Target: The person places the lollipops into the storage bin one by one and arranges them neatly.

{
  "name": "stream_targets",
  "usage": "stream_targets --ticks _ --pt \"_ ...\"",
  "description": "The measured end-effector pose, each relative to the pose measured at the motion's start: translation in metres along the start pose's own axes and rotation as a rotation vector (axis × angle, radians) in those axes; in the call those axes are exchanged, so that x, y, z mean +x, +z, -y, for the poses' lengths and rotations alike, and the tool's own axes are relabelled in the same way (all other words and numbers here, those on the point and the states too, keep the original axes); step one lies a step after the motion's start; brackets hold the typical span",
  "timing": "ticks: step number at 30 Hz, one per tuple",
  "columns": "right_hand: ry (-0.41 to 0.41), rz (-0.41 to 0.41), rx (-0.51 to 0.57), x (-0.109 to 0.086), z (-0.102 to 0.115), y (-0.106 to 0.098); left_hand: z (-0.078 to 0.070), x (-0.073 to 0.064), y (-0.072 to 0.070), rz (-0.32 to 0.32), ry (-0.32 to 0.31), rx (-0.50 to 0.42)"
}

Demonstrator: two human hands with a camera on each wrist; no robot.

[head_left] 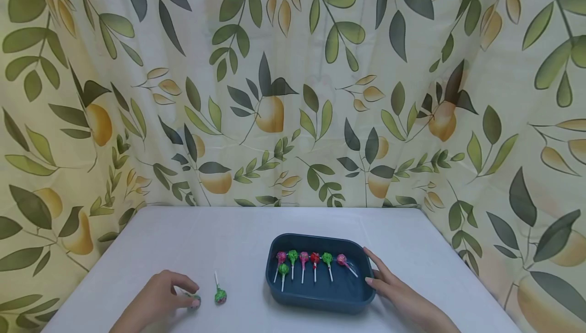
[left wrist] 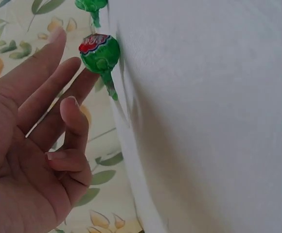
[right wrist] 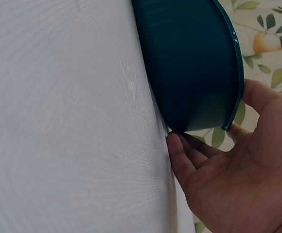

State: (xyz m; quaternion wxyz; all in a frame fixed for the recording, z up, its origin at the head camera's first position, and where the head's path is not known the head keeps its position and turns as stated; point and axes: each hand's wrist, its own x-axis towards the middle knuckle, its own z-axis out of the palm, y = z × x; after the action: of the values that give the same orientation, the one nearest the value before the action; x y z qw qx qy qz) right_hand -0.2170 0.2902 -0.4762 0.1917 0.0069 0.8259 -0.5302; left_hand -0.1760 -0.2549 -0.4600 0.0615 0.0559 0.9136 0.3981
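Observation:
My left hand (head_left: 157,297) reaches over the table at the left, thumb and forefinger parted on either side of a green-wrapped lollipop (head_left: 196,301) that they partly cover. In the left wrist view this lollipop (left wrist: 101,54), with a red label, lies right by the fingertips. A second green lollipop (head_left: 221,296) rests just right of that hand, stick pointing away. My right hand (head_left: 389,284) touches the right end of a dark blue box (head_left: 320,300), fingers spread along its rim and lower edge. Inside stand out several pink, green and red lollipops (head_left: 315,258), mostly in a row.
A white cloth (head_left: 206,231) covers the table. Behind and along both sides hangs a curtain (head_left: 293,94) printed with leaves and fruit. The box's right part shows bare floor beside the last pink lollipop (head_left: 342,260).

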Motion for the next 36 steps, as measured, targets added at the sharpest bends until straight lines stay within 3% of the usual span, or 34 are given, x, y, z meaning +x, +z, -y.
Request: stream_targets --ticks 5,12,19,27,36 --pt "0.012 -0.003 -0.005 -0.001 0.002 0.001 0.004 -0.005 -0.004 0.014 0.019 -0.013" --pt "0.015 -0.001 -0.015 -0.001 0.003 0.001 0.008 -0.007 -0.003 -0.013 -0.1 0.012" --pt "0.015 -0.002 -0.021 -0.001 0.003 0.001 0.011 -0.008 -0.003 -0.017 -0.012 0.045" --pt "0.009 0.0 -0.024 -0.001 0.004 0.001 0.009 -0.009 0.0 -0.049 -0.033 0.079" --pt "0.009 0.007 -0.022 -0.001 0.002 0.0 0.011 -0.006 0.002 -0.028 0.015 0.067"
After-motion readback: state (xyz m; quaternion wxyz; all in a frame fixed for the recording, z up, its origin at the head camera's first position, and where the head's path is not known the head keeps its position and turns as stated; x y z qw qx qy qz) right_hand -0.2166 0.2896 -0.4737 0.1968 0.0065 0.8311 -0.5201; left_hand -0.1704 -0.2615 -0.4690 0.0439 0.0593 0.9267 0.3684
